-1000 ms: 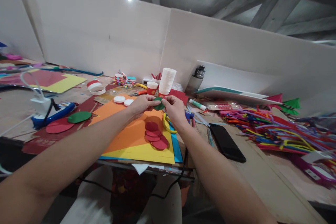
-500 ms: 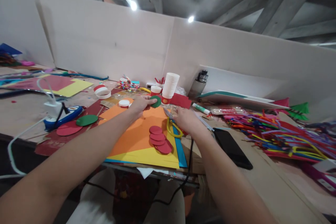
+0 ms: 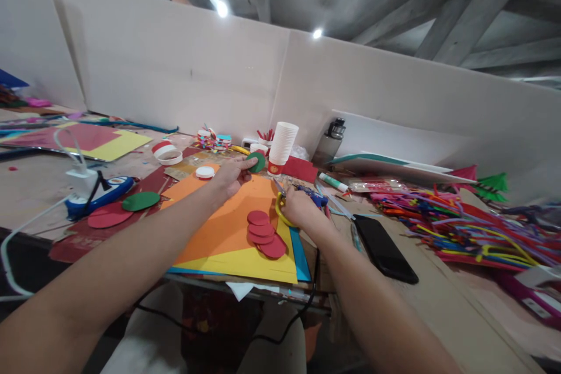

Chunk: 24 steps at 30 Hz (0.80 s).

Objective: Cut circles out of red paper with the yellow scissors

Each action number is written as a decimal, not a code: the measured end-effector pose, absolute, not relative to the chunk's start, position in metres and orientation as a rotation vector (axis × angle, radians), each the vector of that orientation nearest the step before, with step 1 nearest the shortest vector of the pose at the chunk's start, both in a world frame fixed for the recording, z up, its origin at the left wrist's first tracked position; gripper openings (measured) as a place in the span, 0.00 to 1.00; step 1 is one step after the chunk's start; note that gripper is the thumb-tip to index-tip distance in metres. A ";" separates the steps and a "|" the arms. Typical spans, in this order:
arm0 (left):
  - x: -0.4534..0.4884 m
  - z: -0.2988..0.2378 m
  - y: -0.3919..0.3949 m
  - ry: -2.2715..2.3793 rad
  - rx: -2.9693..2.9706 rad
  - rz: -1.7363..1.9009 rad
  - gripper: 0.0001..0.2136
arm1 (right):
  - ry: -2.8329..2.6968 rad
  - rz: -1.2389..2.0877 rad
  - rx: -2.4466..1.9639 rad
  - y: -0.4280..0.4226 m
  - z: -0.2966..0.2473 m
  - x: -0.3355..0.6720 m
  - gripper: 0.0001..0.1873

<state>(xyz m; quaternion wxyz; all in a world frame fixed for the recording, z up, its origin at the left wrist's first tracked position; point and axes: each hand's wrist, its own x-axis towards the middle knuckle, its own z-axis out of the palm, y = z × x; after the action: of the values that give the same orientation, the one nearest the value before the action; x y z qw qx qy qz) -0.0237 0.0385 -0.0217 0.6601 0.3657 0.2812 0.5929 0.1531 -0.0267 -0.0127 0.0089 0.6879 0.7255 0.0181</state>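
My left hand (image 3: 232,177) pinches a small green paper circle (image 3: 255,162) by its edge, above the orange sheet. Fingers curled, my right hand (image 3: 300,207) is closed on a pair of scissors with yellow handles (image 3: 280,210), whose blades point away from me. The hand hides part of the handles. Just beyond it lies a blue tool, perhaps a glue gun (image 3: 313,194). Several red paper circles (image 3: 262,235) overlap on the orange sheet (image 3: 214,222) and a yellow sheet (image 3: 245,266). A stack of white paper cups (image 3: 284,143) stands behind my hands.
At left are a blue-and-white power strip (image 3: 103,190), a large green circle (image 3: 141,201) and a pink-red circle (image 3: 109,214). To the right lie a black phone (image 3: 385,248), a glue stick (image 3: 333,182) and many pipe cleaners (image 3: 456,219). A dark bottle (image 3: 329,143) stands behind.
My right hand has moved slightly left and towards me, onto the scissors' handles, uncovering the blue tool. My left hand still holds the green circle, now tilted a little differently.
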 end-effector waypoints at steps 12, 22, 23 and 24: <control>-0.023 -0.012 0.031 0.526 0.759 1.381 0.08 | 3.205 -0.026 2.247 -0.021 0.000 0.164 0.30; -0.024 -0.005 0.028 0.490 0.726 1.398 0.03 | 3.206 -1.301 2.122 -0.029 -0.005 0.150 0.17; -0.024 -0.005 0.027 0.481 0.734 1.397 0.03 | 3.180 -1.355 2.097 -0.030 -0.005 0.150 0.15; -0.023 -0.005 0.027 0.474 0.742 1.397 0.03 | 3.172 -1.373 2.068 -0.030 -0.004 0.149 0.14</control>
<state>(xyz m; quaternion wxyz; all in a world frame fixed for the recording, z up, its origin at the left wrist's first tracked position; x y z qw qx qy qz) -0.0233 0.0268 -0.0049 0.6783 0.3301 0.2110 0.6216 0.1493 -0.0304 -0.0044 -0.4286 0.4639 0.7115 -0.3080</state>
